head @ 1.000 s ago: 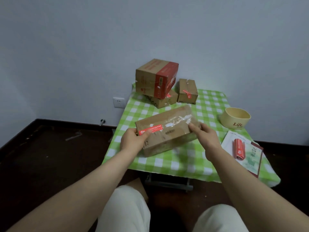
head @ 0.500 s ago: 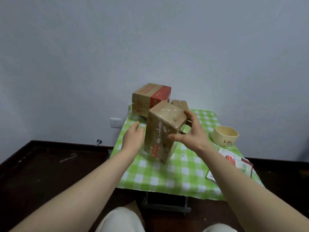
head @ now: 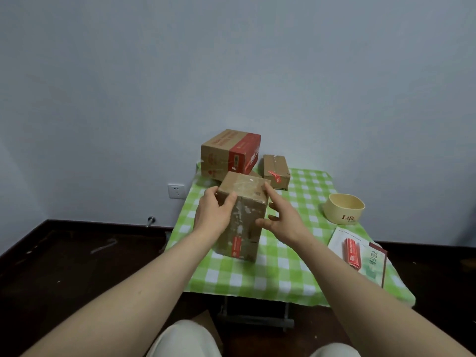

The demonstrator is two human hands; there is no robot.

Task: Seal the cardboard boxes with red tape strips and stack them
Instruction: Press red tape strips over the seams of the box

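Item 1: cardboard box (head: 244,215), stood on end on the green-checked tabletop (head: 270,276), between the two hands. One red tape strip (head: 236,247) runs down its lower near face.

Left hand (head: 213,215): grips the box's upper left corner, thumb across the near face.

Right hand (head: 283,222): fingers spread and fairly straight, forefinger touching the box's upper right edge, holding nothing.

Beyond the hands: a large box (head: 230,155) with a red band, raised on something mostly hidden behind the held box. Beyond the right hand: a small box (head: 275,171) with red tape.

Right of the right hand: a beige bowl (head: 343,208) marked "Life". Nearer the person, a booklet (head: 371,264) carrying a bundle of red tape strips (head: 351,252).

Left of the left hand: a wall socket (head: 176,191).
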